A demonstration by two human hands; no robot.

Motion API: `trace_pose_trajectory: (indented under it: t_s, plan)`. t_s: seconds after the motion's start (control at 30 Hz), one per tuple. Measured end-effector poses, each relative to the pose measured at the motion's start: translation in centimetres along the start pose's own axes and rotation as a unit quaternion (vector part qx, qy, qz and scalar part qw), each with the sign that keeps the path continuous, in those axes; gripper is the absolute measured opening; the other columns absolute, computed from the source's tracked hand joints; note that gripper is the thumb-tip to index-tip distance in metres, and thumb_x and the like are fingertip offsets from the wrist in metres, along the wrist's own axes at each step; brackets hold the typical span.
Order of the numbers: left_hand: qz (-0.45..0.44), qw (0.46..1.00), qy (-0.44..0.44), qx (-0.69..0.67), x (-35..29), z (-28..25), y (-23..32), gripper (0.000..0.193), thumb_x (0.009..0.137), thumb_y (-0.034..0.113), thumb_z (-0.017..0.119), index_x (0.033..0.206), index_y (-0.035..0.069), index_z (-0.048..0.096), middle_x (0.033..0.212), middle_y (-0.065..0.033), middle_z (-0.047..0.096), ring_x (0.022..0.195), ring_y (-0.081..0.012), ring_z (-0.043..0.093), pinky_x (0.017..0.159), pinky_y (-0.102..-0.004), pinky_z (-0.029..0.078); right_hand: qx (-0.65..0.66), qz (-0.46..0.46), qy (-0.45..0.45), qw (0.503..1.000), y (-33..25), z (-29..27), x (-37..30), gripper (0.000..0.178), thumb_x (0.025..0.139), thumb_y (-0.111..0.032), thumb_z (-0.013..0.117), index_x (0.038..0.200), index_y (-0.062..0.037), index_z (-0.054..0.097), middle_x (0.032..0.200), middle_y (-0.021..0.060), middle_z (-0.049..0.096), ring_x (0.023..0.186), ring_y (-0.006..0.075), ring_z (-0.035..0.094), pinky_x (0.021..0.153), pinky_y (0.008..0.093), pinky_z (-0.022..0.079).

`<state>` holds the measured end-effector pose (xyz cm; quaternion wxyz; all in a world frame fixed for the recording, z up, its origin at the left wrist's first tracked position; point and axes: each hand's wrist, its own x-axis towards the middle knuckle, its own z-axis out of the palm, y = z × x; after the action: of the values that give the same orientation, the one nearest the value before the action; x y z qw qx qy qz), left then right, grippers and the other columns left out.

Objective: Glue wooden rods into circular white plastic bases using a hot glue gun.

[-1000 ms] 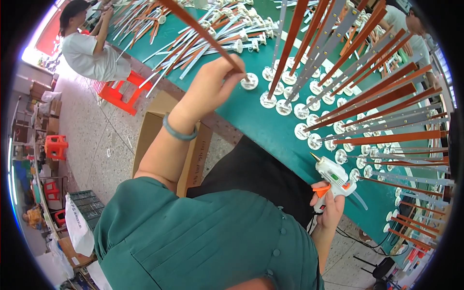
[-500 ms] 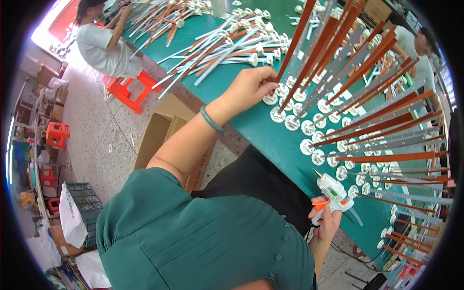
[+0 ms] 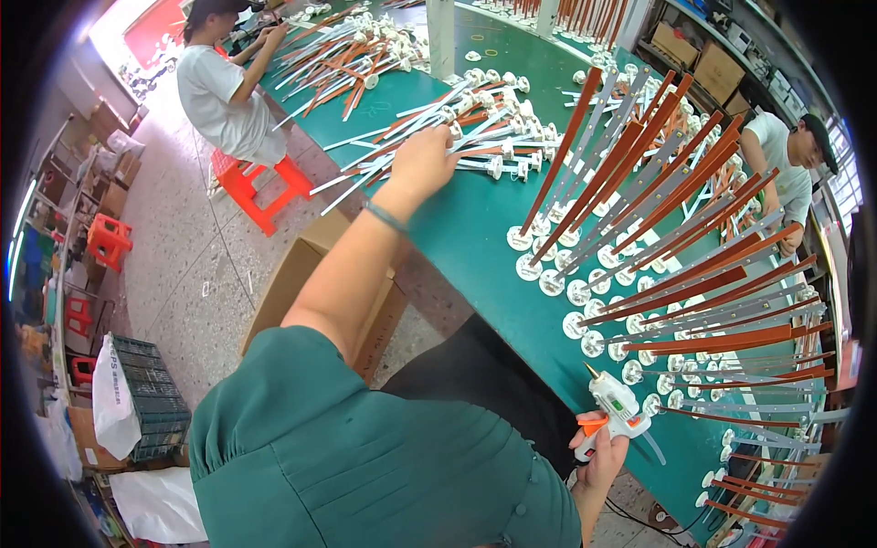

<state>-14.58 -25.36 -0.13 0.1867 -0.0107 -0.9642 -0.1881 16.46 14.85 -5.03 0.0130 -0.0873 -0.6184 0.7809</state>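
Observation:
My right hand (image 3: 600,454) is closed round the handle of a white hot glue gun (image 3: 614,402), whose orange trigger lies by the fingers and whose metal nozzle points to the far left. My left hand (image 3: 426,164) is over the near side of a pile of white and brown strips (image 3: 384,142) with round white bases. Its fingertips are partly hidden and a little smeared, so whether they grip a strip is unclear. To the right of it, many brown and grey strips (image 3: 630,183) stand upright on round white bases (image 3: 550,282) on the green table (image 3: 498,274).
An open cardboard box (image 3: 315,247) stands on the floor by the table's edge. At the far left a person (image 3: 224,91) works near a red stool (image 3: 265,196); another person (image 3: 786,169) is across the table. A glue stick end pokes from the gun's back, and a cable (image 3: 639,521) hangs below.
My left hand has moved from the base of a standing strip leftward and away to the loose pile. The right hand keeps hold of the glue gun. The whole view has shifted a little.

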Motion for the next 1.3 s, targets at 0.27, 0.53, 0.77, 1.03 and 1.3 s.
trace_pose_trajectory:
  t_s: [0.27,0.53,0.77,1.03,1.3]
  plan:
    - [-0.02,0.912,-0.186,-0.364,3.4,-0.3,-2.3,0.035,0.086,0.005,0.063,0.12,0.01,0.06,0.073,-0.0023,0.059,0.065,-0.0121,0.058,0.057,-0.0295,0.044,0.001,-0.007,0.002,1.0,0.1,0.2,-0.1,0.038,0.097,-0.018,0.055,0.122,0.0093,0.047,0.099,0.0234,0.066,0.059,0.0194,0.059,0.053,0.0286,0.049]
    - [0.041,0.634,-0.133,-0.761,1.8,-7.5,-3.2,0.033,0.097,0.01,0.054,0.123,-0.009,0.058,0.105,-0.0143,0.065,0.1,-0.0226,0.063,0.093,-0.0344,0.052,0.027,-0.026,0.004,0.999,1.1,-0.5,-0.3,0.04,0.098,-0.019,0.053,0.126,0.0093,0.046,0.103,0.0238,0.065,0.062,0.0194,0.06,0.054,0.0287,0.05]
    - [0.157,0.829,0.011,-0.536,-5.9,-15.8,-2.6,0.019,0.088,0.007,0.067,0.104,-0.003,0.064,0.095,-0.0069,0.059,0.084,-0.0134,0.057,0.07,-0.0234,0.044,0.034,-0.024,-0.003,0.999,0.4,0.1,0.4,0.039,0.098,-0.017,0.052,0.126,0.009,0.046,0.104,0.0239,0.065,0.063,0.0193,0.061,0.056,0.0286,0.05]
    - [0.203,0.781,-0.135,-0.575,-10.5,-11.0,8.7,0.007,0.083,0.001,0.07,0.088,-0.002,0.067,0.089,-0.0051,0.061,0.07,-0.0086,0.057,0.06,-0.0208,0.044,0.02,-0.011,-0.011,1.0,0.4,-0.3,0.1,0.041,0.096,-0.017,0.054,0.126,0.0099,0.046,0.104,0.0237,0.066,0.065,0.0198,0.061,0.059,0.029,0.051]
    - [0.31,0.814,-0.138,-0.471,-9.9,-5.4,15.0,0.008,0.082,-0.002,0.072,0.088,0.001,0.068,0.087,-0.006,0.063,0.078,-0.0153,0.061,0.065,-0.0261,0.048,0.024,-0.005,-0.006,1.0,-0.2,0.2,-0.1,0.038,0.094,-0.011,0.052,0.127,0.0087,0.05,0.108,0.0214,0.068,0.068,0.0169,0.062,0.063,0.0274,0.05]
